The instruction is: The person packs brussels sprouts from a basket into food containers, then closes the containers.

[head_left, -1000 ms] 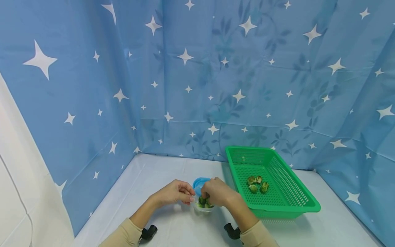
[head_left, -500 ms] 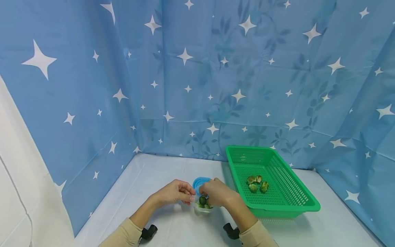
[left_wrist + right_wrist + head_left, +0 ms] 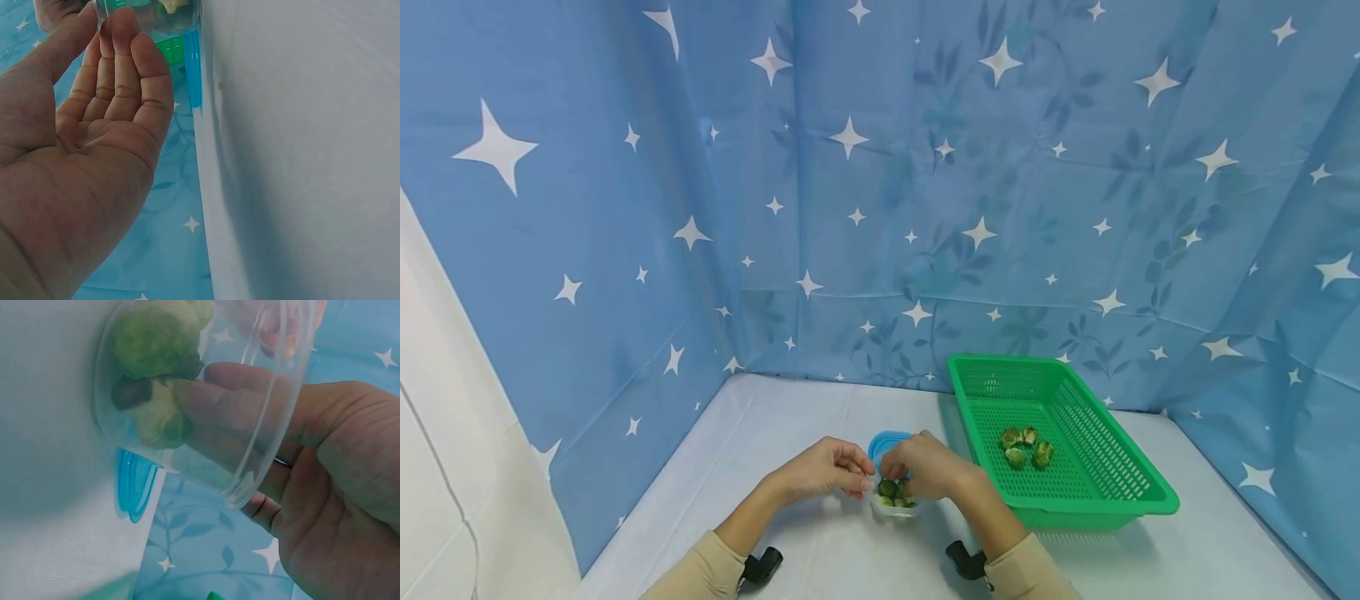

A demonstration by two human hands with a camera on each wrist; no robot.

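Note:
Brussels sprouts (image 3: 895,493) lie in a small clear plastic container (image 3: 895,511) on the table. At the container's left side, my left hand (image 3: 823,468) pinches the rim between thumb and fingers. My right hand (image 3: 928,468) reaches in over the rim from the right. Through the clear wall in the right wrist view, its fairly straight fingers (image 3: 231,415) touch a pale sprout (image 3: 162,419), beside a larger green sprout (image 3: 156,337). A blue round lid (image 3: 887,442) lies just behind the container, partly covered by the right hand.
A green perforated basket (image 3: 1097,433) stands to the right, with several browned Brussels sprouts (image 3: 1026,447) on its floor. White cloth (image 3: 820,550) covers the table. A blue star-patterned curtain (image 3: 880,250) hangs behind and along both sides.
My right hand has shifted slightly left over the container. A dark green sprout under its fingers has moved a little left and now sits more in view. My left hand stays put.

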